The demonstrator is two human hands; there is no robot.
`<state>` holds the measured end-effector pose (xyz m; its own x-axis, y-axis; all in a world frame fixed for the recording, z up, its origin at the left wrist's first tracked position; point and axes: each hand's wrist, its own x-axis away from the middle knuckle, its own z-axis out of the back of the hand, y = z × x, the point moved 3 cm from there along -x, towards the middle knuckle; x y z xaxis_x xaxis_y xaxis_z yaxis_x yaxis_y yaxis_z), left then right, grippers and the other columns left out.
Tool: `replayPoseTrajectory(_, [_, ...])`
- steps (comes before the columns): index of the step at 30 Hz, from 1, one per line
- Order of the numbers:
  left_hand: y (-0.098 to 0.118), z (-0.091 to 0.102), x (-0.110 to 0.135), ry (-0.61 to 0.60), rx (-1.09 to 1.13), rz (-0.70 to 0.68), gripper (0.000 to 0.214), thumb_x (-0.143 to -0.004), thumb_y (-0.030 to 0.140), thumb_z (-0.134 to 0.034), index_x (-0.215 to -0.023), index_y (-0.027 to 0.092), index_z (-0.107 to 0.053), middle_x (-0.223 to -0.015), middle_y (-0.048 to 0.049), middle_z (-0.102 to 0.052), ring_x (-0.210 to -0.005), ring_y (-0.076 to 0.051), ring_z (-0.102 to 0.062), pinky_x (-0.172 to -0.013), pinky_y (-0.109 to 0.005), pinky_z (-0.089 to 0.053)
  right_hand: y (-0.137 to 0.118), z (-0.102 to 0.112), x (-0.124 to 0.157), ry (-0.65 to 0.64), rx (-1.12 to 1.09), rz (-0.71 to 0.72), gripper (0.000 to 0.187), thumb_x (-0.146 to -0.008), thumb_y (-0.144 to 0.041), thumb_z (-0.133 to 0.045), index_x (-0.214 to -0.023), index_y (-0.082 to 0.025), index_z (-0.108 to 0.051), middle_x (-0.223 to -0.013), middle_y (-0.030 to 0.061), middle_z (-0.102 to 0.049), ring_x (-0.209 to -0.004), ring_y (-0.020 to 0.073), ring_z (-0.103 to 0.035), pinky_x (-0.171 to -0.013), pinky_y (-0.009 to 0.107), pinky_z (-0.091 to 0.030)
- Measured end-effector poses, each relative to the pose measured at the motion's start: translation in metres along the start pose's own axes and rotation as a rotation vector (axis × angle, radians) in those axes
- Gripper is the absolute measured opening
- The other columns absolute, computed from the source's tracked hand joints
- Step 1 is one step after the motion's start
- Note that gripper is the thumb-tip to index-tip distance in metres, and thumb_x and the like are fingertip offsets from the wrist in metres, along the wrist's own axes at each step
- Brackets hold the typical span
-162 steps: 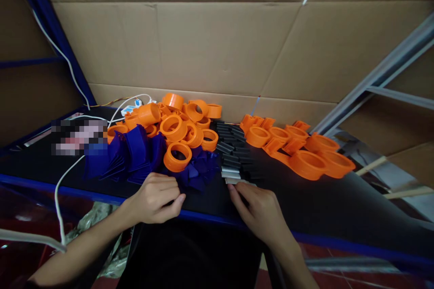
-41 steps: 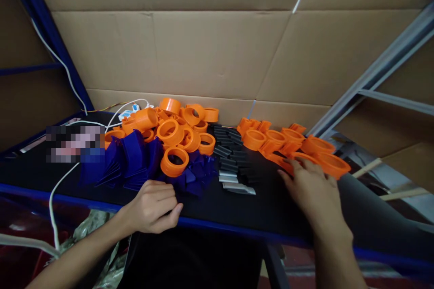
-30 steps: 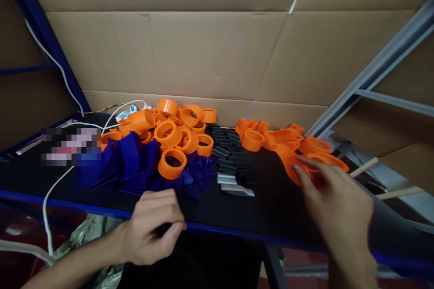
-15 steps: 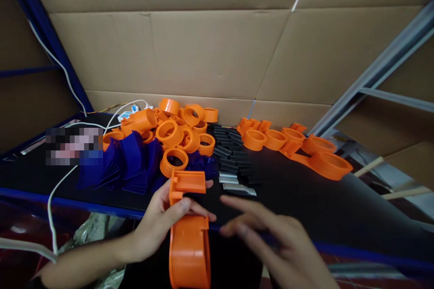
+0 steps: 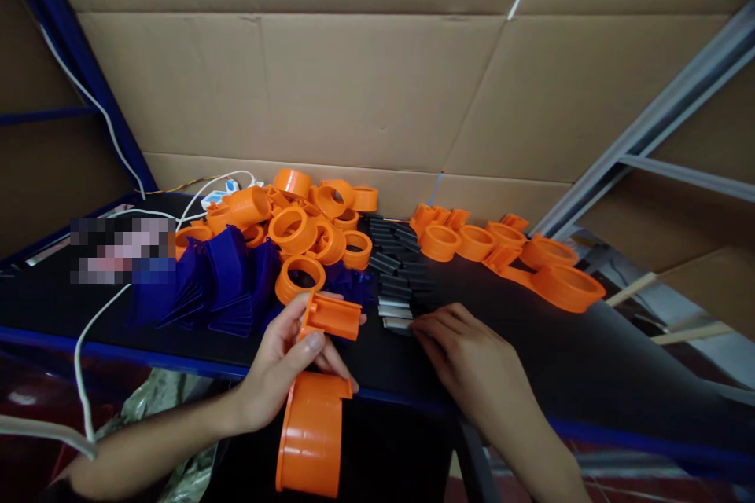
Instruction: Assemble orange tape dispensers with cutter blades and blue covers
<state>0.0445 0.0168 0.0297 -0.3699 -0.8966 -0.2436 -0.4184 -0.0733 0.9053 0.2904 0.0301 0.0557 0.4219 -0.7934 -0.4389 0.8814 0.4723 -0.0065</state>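
My left hand [image 5: 277, 361] is closed around the narrow middle of an orange plastic part [image 5: 312, 432], held over the front edge of the table. This part has a wide ring at its lower end and a slotted, channel-like piece at its upper end. My right hand [image 5: 465, 354] rests low over the black table, its fingertips pinched at the right end of a light grey strip [image 5: 396, 323]. That end of the strip is hidden under the fingers. Behind it lie more short strips, mostly black ones [image 5: 394, 263], in rows.
A heap of orange ring parts [image 5: 292, 229] sits behind my left hand, with dark blue curved plates [image 5: 230, 283] in front of it. More orange parts [image 5: 501, 240] stand in a row at the back right. A white cable [image 5: 82, 377] hangs over the left table edge.
My right hand has moved forward from the table's front edge to the light strips, and its fingers have closed. The orange part in my left hand has tilted, its ring swinging left.
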Motion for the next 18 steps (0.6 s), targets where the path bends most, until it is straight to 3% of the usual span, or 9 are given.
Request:
replayPoseTrajectory(2, [-0.001, 0.0, -0.003, -0.019, -0.001, -0.009, 0.045, -0.098, 0.043, -0.056, -0.135, 0.018, -0.05, -0.08, -0.0115, -0.079, -0.07, -0.025, -0.077, -0.062, -0.029, -0.056, 0.001, 0.0, 0.0, -0.01, -0.011, -0.029, 0.019, -0.097, -0.02, -0.052, -0.088, -0.022, -0.069, -0.086, 0.0049, -0.072, -0.087, 0.0235, -0.067, -0.066, 0.033, -0.052])
replayPoseTrajectory(6, [0.0, 0.001, -0.007, -0.004, 0.0, -0.035, 0.042, -0.097, 0.042, -0.058, -0.13, 0.018, -0.053, -0.098, -0.0154, -0.08, -0.07, -0.023, -0.077, -0.062, -0.029, -0.056, 0.007, -0.002, -0.001, -0.019, -0.107, -0.099, 0.012, -0.095, -0.021, -0.055, -0.09, -0.023, -0.067, -0.096, 0.0041, -0.071, -0.091, 0.0226, -0.068, -0.069, 0.032, -0.052])
replayPoseTrajectory(9, [0.001, 0.001, -0.008, -0.014, -0.009, -0.02, 0.043, -0.099, 0.043, -0.055, -0.131, 0.015, -0.052, -0.083, -0.0133, -0.08, -0.069, -0.024, -0.077, -0.062, -0.029, -0.056, 0.011, 0.002, -0.004, 0.0, -0.22, -0.151, 0.011, -0.095, -0.023, -0.056, -0.091, -0.024, -0.067, -0.098, 0.0036, -0.071, -0.092, 0.0222, -0.069, -0.074, 0.032, -0.053])
replayPoseTrajectory(14, [0.009, -0.008, -0.001, -0.004, -0.015, 0.099, 0.046, -0.1, 0.043, -0.053, -0.136, 0.014, -0.046, -0.077, -0.0125, -0.079, -0.07, -0.023, -0.077, -0.063, -0.027, -0.055, 0.0, 0.032, -0.011, 0.076, -0.616, -0.225, 0.011, -0.094, -0.032, -0.064, -0.09, -0.023, -0.069, -0.088, 0.0014, -0.072, -0.078, 0.0172, -0.066, -0.07, 0.027, -0.052])
replayPoseTrajectory(18, [0.019, -0.024, 0.012, -0.067, -0.013, 0.194, 0.05, -0.098, 0.04, -0.06, -0.139, 0.016, -0.044, -0.085, -0.0122, -0.08, -0.072, -0.021, -0.077, -0.068, -0.027, -0.057, -0.026, 0.059, -0.014, -0.021, -0.837, -0.167, 0.012, -0.092, -0.034, -0.068, -0.086, -0.024, -0.07, -0.082, -0.0005, -0.07, -0.073, 0.0151, -0.063, -0.065, 0.024, -0.05])
